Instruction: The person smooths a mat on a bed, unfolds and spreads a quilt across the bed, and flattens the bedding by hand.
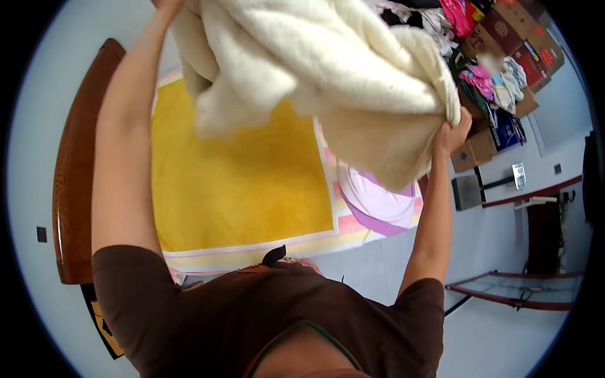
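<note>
A large cream fleecy blanket (315, 57) hangs spread between my raised arms over the bed. My right hand (454, 131) is closed round its right edge, where the cloth bunches up. At the top left edge of the view, my left hand (167, 5) is mostly cut off, and its fingers cannot be seen. Below the blanket lies a flat yellow mat (239, 189) with a white border, on a striped pink and yellow sheet (353, 225). A folded white and purple cloth (378, 205) rests at the right side of the bed.
A brown wooden headboard (82, 164) stands at the left. Cardboard boxes (476, 151) and piled clothes (504, 82) are at the upper right. A scale with a display (467, 192) stands on the floor, with a red-framed rack (517, 290) at the lower right.
</note>
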`<state>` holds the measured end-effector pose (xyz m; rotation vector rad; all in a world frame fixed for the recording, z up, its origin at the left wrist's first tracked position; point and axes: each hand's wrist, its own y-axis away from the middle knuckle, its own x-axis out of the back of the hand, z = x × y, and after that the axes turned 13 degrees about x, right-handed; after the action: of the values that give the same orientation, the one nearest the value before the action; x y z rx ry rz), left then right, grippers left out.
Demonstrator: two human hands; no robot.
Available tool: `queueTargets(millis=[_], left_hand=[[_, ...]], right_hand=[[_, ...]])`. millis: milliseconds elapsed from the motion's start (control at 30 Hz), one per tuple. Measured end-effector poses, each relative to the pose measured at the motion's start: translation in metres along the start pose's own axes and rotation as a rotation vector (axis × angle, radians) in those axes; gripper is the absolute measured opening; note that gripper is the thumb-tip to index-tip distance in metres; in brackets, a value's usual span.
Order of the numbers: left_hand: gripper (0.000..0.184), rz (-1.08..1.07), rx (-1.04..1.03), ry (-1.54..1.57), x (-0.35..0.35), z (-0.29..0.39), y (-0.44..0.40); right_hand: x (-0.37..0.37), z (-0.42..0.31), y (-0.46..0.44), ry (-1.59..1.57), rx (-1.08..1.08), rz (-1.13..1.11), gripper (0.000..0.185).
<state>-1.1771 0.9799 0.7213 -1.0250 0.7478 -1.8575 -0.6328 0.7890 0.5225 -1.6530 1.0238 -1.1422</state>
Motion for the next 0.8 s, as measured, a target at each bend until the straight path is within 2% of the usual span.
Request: queueTargets(millis=[100, 200, 267, 300, 333, 367, 400, 433, 467, 500, 533, 567, 600, 633, 667, 700, 733, 767, 800], left_hand=[[0.026, 0.415, -0.309, -0.015, 0.067, -0.017, -0.057], [0.023, 0.436, -0.42, 0.009, 0.108, -0.05, -0.035], [0.036, 0.176, -0.544, -0.052, 0.11, -0.132, 0.018], [0.043, -0.137, -0.378, -0.049, 0.111, -0.166, 0.059], [0.044, -0.295, -0.388, -0.103, 0.11, -0.206, 0.118], [0.046, -0.459, -0.394, -0.157, 0.109, -0.245, 0.178], [0.049, -0.619, -0.395, -0.208, 0.108, -0.284, 0.237], [0.058, -0.88, -0.293, -0.397, 0.11, -0.34, 0.308], [0.06, -1.303, 0.065, -0.543, 0.123, -0.361, 0.364], [0.057, -1.521, 0.166, -0.618, 0.124, -0.41, 0.432], [0.057, -1.757, 0.326, -0.579, 0.142, -0.392, 0.455], [0.054, -1.74, 0.294, -0.478, 0.143, -0.434, 0.529], [0.052, -1.737, 0.3, -0.413, 0.148, -0.43, 0.569], [0.05, -1.731, 0.306, -0.35, 0.148, -0.417, 0.599], [0.048, -1.716, 0.425, -0.154, 0.145, -0.406, 0.627], [0.046, -1.688, 0.539, 0.043, 0.14, -0.392, 0.647], [0.046, -1.689, 0.759, 0.076, 0.133, -0.371, 0.657], [0.047, -1.677, 0.974, 0.106, 0.125, -0.348, 0.66], [0.051, -1.661, 1.146, 0.158, 0.116, -0.327, 0.655]], right_hand=[[-0.062, -0.006, -0.039, -0.032, -0.144, 0.068, 0.03], [-0.11, 0.009, -0.048, -0.001, -0.234, 0.045, 0.031], [-0.132, 0.025, -0.044, -0.006, -0.334, 0.014, 0.03], [-0.136, 0.032, -0.038, -0.009, -0.379, 0.024, 0.027], [-0.142, 0.049, -0.028, 0.047, -0.453, 0.068, 0.026], [-0.156, 0.101, -0.008, -0.187, -0.49, 0.097, 0.03], [-0.126, 0.066, -0.012, -0.155, -0.625, 0.042, 0.031], [-0.12, 0.06, 0.0, -0.34, -0.728, 0.214, 0.032], [-0.123, 0.088, 0.025, -0.731, -0.708, 0.348, 0.04], [-0.1, 0.051, 0.03, -0.663, -0.782, 0.177, 0.042], [-0.117, 0.113, 0.08, -0.936, -0.628, -0.026, 0.029], [-0.137, 0.15, 0.124, -1.174, -0.643, -0.223, 0.018], [-0.128, 0.083, 0.136, -0.654, -0.131, -0.405, 0.015], [-0.135, 0.05, 0.157, -0.7, -0.2, -0.625, 0.023], [-0.141, 0.007, 0.185, -0.554, -0.128, -0.819, 0.023], [-0.144, -0.037, 0.216, -0.567, 0.05, -0.851, 0.022], [-0.149, -0.08, 0.234, -0.728, 0.031, -1.029, 0.018], [-0.147, -0.123, 0.245, -0.703, 0.395, -1.05, 0.014], [-0.149, -0.156, 0.252, -0.655, 0.473, -1.127, 0.012]])
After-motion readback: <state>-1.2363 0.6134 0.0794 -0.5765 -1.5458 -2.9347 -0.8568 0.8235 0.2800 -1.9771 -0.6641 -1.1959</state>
